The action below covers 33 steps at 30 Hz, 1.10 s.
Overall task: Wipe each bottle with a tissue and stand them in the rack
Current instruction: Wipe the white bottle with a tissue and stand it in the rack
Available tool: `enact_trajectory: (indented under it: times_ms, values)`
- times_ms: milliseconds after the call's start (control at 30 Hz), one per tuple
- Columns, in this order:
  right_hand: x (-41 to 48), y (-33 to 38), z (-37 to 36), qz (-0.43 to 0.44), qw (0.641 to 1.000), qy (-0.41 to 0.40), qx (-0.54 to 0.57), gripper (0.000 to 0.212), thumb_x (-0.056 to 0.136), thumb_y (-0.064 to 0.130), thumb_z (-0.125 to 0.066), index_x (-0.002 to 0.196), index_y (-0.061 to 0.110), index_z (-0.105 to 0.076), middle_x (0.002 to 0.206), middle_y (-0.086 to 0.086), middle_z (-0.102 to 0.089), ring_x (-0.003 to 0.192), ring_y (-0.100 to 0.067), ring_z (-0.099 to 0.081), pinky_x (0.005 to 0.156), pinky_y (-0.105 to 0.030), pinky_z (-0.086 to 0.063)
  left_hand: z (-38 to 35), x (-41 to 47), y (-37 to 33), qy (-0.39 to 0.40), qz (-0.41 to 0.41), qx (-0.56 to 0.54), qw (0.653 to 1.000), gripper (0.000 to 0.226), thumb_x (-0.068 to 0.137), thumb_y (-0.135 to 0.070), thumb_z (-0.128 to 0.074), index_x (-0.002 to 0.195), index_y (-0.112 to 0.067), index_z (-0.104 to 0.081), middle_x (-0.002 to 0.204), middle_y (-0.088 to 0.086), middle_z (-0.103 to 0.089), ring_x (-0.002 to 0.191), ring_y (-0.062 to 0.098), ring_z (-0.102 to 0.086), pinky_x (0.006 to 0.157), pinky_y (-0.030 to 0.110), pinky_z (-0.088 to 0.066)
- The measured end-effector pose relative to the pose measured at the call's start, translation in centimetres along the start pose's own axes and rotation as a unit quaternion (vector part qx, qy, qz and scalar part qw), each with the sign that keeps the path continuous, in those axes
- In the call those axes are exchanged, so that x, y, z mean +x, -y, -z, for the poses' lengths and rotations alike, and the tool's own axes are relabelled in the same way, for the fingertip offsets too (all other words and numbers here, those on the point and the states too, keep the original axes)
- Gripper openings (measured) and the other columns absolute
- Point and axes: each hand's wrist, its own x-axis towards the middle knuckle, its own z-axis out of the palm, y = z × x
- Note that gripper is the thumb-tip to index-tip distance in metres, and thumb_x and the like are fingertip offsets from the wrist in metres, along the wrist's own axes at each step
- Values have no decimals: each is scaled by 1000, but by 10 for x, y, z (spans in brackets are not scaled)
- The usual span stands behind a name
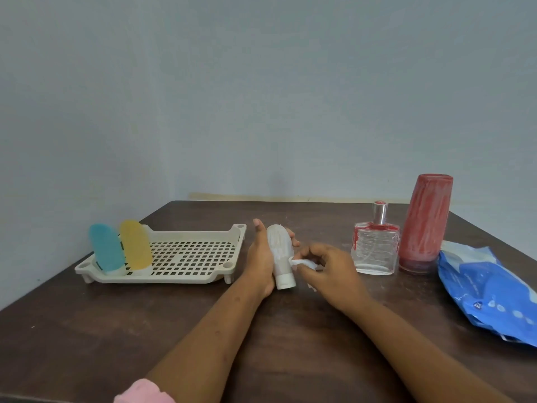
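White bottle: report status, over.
Left hand grips white bottle, cap down. Right hand pinches tissue at its side. Blue bottle, yellow bottle stand in rack; glass bottle, red bottle wait on table. Path to rack open.

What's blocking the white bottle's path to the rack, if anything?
Nothing visible. The left hand holds the white bottle just right of the rack, with only bare table between. The blue bottle and yellow bottle stand at the rack's left end; the grid nearest the hand is free.
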Motion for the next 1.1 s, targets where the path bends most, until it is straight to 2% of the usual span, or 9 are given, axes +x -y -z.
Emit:
enact_trajectory:
  times_ms: [133,300,400,567,667,767,833,933,1100]
  values:
    - [-3,-2,2,-5,999,23,-25,9,77,13,-69,74,21,-68,67,13,-64,65,0,-57,55,-9,-39,-1,1,1,-15,-20,11,1000,79,95,-67,-20,63,-15,-70,69,7,-69,60,18,-62,68,32,-51]
    - [4,-3,-2,-9,999,-40,-11,4,80,12,-67,81,15,-69,78,7,-66,74,-6,-58,61,-18,-46,-2,-1,0,-9,8,5,1000,78,94,-68,-25,61,-15,-72,71,9,-70,63,21,-66,79,39,-54]
    - [-1,2,-4,24,999,-20,-10,12,78,8,-67,83,20,-70,83,10,-67,85,-3,-58,68,-10,-44,-3,0,-1,-27,4,3,1000,75,95,-65,-27,63,-12,-70,65,7,-69,56,18,-66,68,33,-54]
    - [2,-2,-2,12,999,-32,-25,10,78,8,-67,75,17,-67,72,7,-65,75,-7,-56,59,-11,-40,-5,-3,-2,-33,1,14,999,73,96,-64,-24,71,-11,-68,66,7,-68,59,18,-65,67,30,-53]
    - [4,2,-6,16,998,-61,-21,18,79,7,-64,87,23,-63,82,17,-62,84,4,-56,65,-4,-39,-5,-6,-3,-37,3,31,999,69,95,-63,-30,68,-14,-70,67,5,-72,64,18,-68,76,35,-54]
    - [0,7,-9,40,998,-46,-26,20,79,8,-66,90,24,-60,87,19,-61,87,6,-55,67,-4,-40,-7,-6,-6,-60,18,49,997,60,96,-59,-35,67,-17,-65,53,-1,-68,66,19,-65,84,41,-53]
    - [-1,7,-7,44,998,-38,-32,20,79,10,-67,83,26,-56,81,13,-62,81,-2,-56,62,-9,-43,-5,-7,-6,-47,22,45,998,65,94,-63,-36,64,-18,-71,63,1,-72,67,19,-68,81,39,-54]
    - [1,4,-4,25,997,-69,-26,31,77,10,-68,78,34,-50,78,12,-62,77,-2,-57,60,-10,-44,-4,-4,-3,-28,30,31,999,72,90,-71,-30,76,-14,-73,86,12,-71,81,25,-67,92,43,-51]
    - [0,12,-8,39,996,-73,-14,30,78,9,-67,88,30,-49,84,14,-62,84,2,-57,65,-9,-44,-5,-5,-6,-7,53,55,997,68,86,-74,-34,85,-16,-70,90,12,-74,93,29,-68,96,45,-51]
